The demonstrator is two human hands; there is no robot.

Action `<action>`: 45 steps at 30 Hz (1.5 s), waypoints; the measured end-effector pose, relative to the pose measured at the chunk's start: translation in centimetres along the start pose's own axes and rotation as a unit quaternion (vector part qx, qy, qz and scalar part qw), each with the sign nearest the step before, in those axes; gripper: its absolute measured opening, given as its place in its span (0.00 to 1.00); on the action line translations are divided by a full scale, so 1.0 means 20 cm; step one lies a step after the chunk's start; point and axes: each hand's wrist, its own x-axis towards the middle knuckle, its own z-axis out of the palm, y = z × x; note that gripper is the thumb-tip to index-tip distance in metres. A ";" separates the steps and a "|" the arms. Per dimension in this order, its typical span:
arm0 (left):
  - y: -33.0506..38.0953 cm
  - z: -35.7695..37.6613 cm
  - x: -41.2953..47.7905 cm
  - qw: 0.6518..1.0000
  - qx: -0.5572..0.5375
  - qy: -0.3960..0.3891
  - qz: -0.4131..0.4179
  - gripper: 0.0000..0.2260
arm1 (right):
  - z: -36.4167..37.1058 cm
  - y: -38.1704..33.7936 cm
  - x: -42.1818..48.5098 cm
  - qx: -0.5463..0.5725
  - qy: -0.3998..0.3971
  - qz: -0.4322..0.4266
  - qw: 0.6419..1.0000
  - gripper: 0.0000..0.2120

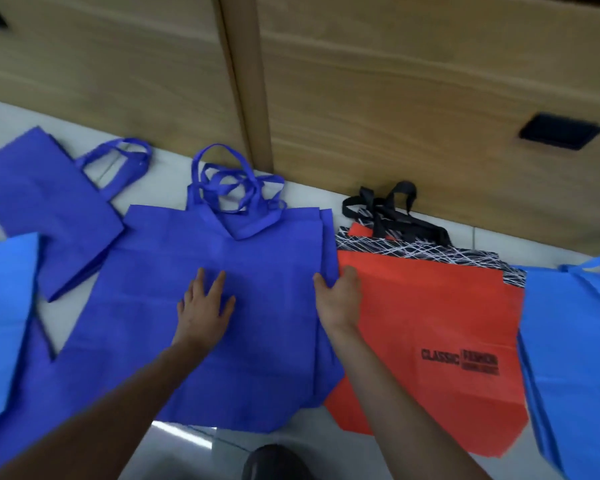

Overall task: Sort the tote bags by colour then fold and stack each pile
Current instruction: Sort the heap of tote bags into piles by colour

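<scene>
A stack of dark blue tote bags (160, 306) lies flat on the floor in the middle, handles (232, 188) bunched at the far end. My left hand (205, 306) rests flat on the top bag with fingers spread. My right hand (338, 296) grips the stack's right edge, thumb on top. A folded dark blue bag (45, 209) lies at the far left. To the right sits an orange-red bag (430, 323) with black print, over a black-and-white patterned bag (430, 252) with black handles. Light blue bags lie at the left edge (4, 306) and right edge (575, 358).
Wooden cabinet fronts (395, 98) with black recessed handles (560, 135) stand right behind the bags. The floor (174, 455) is pale and glossy. A dark rounded thing (274, 462) shows at the bottom middle.
</scene>
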 end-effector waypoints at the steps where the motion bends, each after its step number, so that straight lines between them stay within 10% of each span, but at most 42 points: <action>1: -0.07 -0.02 0.01 1.000 0.006 -0.004 -0.014 0.25 | 0.03 -0.02 0.00 -0.035 0.018 0.005 0.999 0.23; 11: -0.64 -0.27 0.16 0.932 -0.071 0.106 -0.340 0.38 | 0.16 -0.05 -0.07 -0.177 0.073 0.038 0.981 0.32; 20: -0.53 -0.26 0.17 0.931 -0.095 0.049 -0.349 0.31 | 0.24 -0.10 -0.10 0.001 0.046 0.126 0.991 0.25; 26: -0.64 -0.34 0.36 0.974 -0.118 0.055 -0.186 0.26 | 0.24 -0.12 -0.04 0.075 0.096 0.128 0.984 0.23; 32: -0.77 -0.41 0.39 0.976 -0.108 0.127 -0.141 0.18 | 0.38 -0.31 -0.08 -0.102 0.140 -0.092 0.980 0.34; 35: -0.86 -0.46 0.39 0.970 -0.058 0.188 -0.145 0.16 | 0.53 -0.48 -0.10 -0.131 -0.030 -0.244 0.961 0.25; 42: -0.94 -0.49 0.57 0.986 0.029 0.114 -0.115 0.27 | 0.96 -0.59 0.03 -0.398 -0.239 -0.449 0.764 0.31; 45: -0.94 -0.49 0.64 0.983 0.058 0.138 -0.107 0.18 | 0.99 -0.54 0.05 -0.425 -0.230 -0.432 0.762 0.33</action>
